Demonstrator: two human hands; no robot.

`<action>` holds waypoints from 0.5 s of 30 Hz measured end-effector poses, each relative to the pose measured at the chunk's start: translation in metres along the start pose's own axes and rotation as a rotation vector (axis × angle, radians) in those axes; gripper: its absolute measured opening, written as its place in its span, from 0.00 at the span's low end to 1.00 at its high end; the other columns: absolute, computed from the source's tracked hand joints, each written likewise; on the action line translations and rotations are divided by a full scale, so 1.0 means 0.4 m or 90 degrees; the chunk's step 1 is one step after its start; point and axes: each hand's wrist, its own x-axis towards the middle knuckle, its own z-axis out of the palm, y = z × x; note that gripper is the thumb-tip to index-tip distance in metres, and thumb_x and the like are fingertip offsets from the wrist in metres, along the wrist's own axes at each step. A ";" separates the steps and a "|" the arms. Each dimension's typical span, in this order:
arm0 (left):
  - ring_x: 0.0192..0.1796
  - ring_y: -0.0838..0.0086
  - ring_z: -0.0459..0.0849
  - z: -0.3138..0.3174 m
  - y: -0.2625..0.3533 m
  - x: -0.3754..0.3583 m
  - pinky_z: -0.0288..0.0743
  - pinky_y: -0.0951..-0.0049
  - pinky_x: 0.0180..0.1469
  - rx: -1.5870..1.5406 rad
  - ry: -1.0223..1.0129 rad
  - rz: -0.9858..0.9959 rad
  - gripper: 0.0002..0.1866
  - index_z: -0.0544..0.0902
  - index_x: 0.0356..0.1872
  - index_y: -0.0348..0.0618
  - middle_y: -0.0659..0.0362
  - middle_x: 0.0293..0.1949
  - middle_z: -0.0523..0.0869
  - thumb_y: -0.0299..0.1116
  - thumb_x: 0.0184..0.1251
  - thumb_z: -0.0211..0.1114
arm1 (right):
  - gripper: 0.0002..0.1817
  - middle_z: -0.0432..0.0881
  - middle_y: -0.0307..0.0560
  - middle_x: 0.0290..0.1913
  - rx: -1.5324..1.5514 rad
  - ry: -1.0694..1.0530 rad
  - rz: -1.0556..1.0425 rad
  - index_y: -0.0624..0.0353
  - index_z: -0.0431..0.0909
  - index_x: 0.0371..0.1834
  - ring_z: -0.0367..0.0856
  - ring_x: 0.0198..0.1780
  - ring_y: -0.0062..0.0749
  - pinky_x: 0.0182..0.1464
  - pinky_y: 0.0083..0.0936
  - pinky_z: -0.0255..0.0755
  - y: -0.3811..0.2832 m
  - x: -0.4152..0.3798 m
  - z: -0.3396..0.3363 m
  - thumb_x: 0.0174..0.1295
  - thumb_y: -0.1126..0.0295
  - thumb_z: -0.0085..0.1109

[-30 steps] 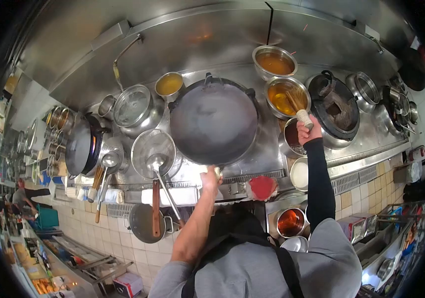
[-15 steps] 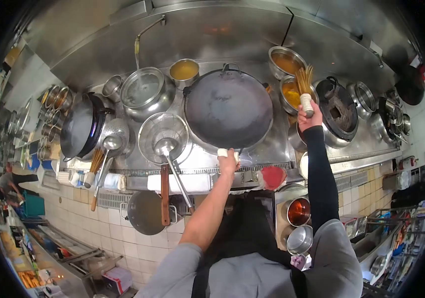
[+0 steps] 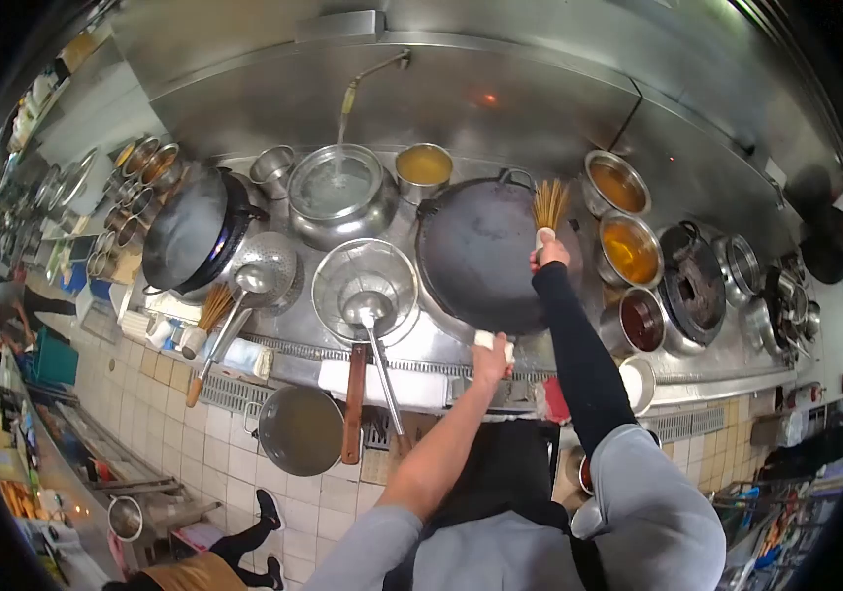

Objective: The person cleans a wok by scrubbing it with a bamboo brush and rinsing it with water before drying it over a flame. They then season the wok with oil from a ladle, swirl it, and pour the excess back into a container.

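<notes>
A large dark wok (image 3: 485, 258) rests on the steel range in front of me. My left hand (image 3: 490, 362) is closed on a folded white cloth (image 3: 497, 344) at the wok's near edge; whether the wok's handle is inside the cloth is hidden. In my right hand (image 3: 547, 254) is a bamboo wok brush (image 3: 550, 205) with a white-wrapped handle, bristles pointing up, above the right side of the wok. To the left, a ladle (image 3: 368, 307) lies across a round wire strainer (image 3: 347, 271) with a wooden handle.
Water runs from a tap (image 3: 348, 98) into a full steel pot (image 3: 335, 222). Right of the wok are bowls of yellow liquid (image 3: 630, 251) and brownish liquid (image 3: 616, 184). A steaming wok (image 3: 185, 231) is at left. A person's legs (image 3: 249, 542) show at lower left.
My right hand has carried the brush leftward from beside the yellow bowl to over the wok. The view has shifted, and another person has entered at lower left.
</notes>
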 end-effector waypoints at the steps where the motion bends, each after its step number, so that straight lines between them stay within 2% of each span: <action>1: 0.15 0.72 0.79 -0.005 0.022 -0.018 0.71 0.71 0.13 -0.017 -0.033 0.009 0.21 0.74 0.41 0.33 0.55 0.23 0.82 0.45 0.77 0.64 | 0.21 0.82 0.49 0.31 -0.041 -0.004 -0.020 0.59 0.78 0.56 0.76 0.18 0.31 0.17 0.30 0.69 0.028 0.007 0.063 0.68 0.56 0.63; 3: 0.16 0.73 0.79 0.002 0.025 -0.021 0.71 0.71 0.14 -0.002 0.015 0.014 0.21 0.73 0.42 0.33 0.55 0.23 0.82 0.46 0.77 0.64 | 0.23 0.86 0.53 0.36 -0.125 -0.004 -0.058 0.61 0.79 0.57 0.83 0.23 0.40 0.24 0.38 0.77 0.089 0.003 0.164 0.66 0.56 0.65; 4: 0.16 0.73 0.79 -0.001 0.030 -0.018 0.71 0.71 0.14 -0.004 -0.006 0.022 0.21 0.74 0.42 0.33 0.55 0.23 0.82 0.46 0.77 0.64 | 0.25 0.87 0.56 0.42 -0.257 -0.092 -0.105 0.61 0.80 0.59 0.86 0.33 0.47 0.36 0.41 0.80 0.170 0.071 0.197 0.65 0.56 0.65; 6: 0.17 0.73 0.80 -0.014 0.027 -0.020 0.71 0.71 0.14 -0.005 -0.051 0.027 0.21 0.74 0.41 0.34 0.56 0.23 0.82 0.47 0.78 0.64 | 0.27 0.87 0.63 0.51 -0.433 -0.226 -0.165 0.60 0.80 0.61 0.86 0.51 0.57 0.56 0.44 0.78 0.204 0.028 0.215 0.64 0.55 0.65; 7: 0.17 0.73 0.80 -0.022 0.007 -0.023 0.70 0.71 0.13 -0.025 -0.061 0.024 0.21 0.75 0.40 0.35 0.56 0.22 0.82 0.47 0.78 0.64 | 0.27 0.86 0.67 0.55 -0.478 -0.269 -0.180 0.59 0.81 0.62 0.84 0.60 0.59 0.65 0.43 0.74 0.146 -0.101 0.189 0.64 0.54 0.64; 9: 0.16 0.73 0.80 -0.030 -0.001 0.000 0.69 0.71 0.13 -0.067 -0.087 0.038 0.21 0.75 0.38 0.38 0.57 0.22 0.81 0.49 0.78 0.63 | 0.28 0.86 0.66 0.55 -0.659 -0.429 -0.212 0.60 0.80 0.63 0.83 0.60 0.60 0.65 0.43 0.75 0.109 -0.196 0.086 0.64 0.56 0.63; 10: 0.18 0.74 0.80 -0.050 0.030 -0.023 0.69 0.73 0.15 -0.051 -0.141 -0.010 0.22 0.78 0.37 0.44 0.60 0.23 0.81 0.54 0.80 0.59 | 0.28 0.86 0.66 0.55 -0.733 -0.456 -0.397 0.59 0.79 0.65 0.84 0.59 0.59 0.64 0.44 0.76 0.108 -0.266 -0.013 0.64 0.57 0.61; 11: 0.20 0.73 0.81 -0.075 0.023 -0.032 0.70 0.73 0.17 -0.085 -0.131 -0.057 0.23 0.78 0.39 0.45 0.59 0.23 0.81 0.57 0.79 0.59 | 0.28 0.86 0.67 0.55 -0.802 -0.476 -0.591 0.59 0.78 0.66 0.85 0.59 0.59 0.63 0.45 0.76 0.092 -0.296 -0.099 0.64 0.58 0.60; 13: 0.17 0.74 0.79 -0.140 0.078 -0.122 0.68 0.73 0.14 -0.028 -0.138 -0.111 0.21 0.76 0.39 0.44 0.60 0.22 0.80 0.53 0.79 0.60 | 0.36 0.89 0.64 0.45 -1.184 -0.295 -0.366 0.55 0.69 0.73 0.88 0.51 0.59 0.56 0.48 0.80 0.063 -0.263 -0.225 0.62 0.55 0.61; 15: 0.18 0.75 0.79 -0.210 0.064 -0.179 0.68 0.74 0.15 0.007 -0.192 -0.146 0.20 0.76 0.39 0.44 0.60 0.23 0.81 0.52 0.80 0.60 | 0.36 0.89 0.65 0.46 -1.113 -0.139 -0.260 0.50 0.66 0.76 0.88 0.52 0.60 0.56 0.50 0.80 0.035 -0.079 -0.299 0.64 0.53 0.60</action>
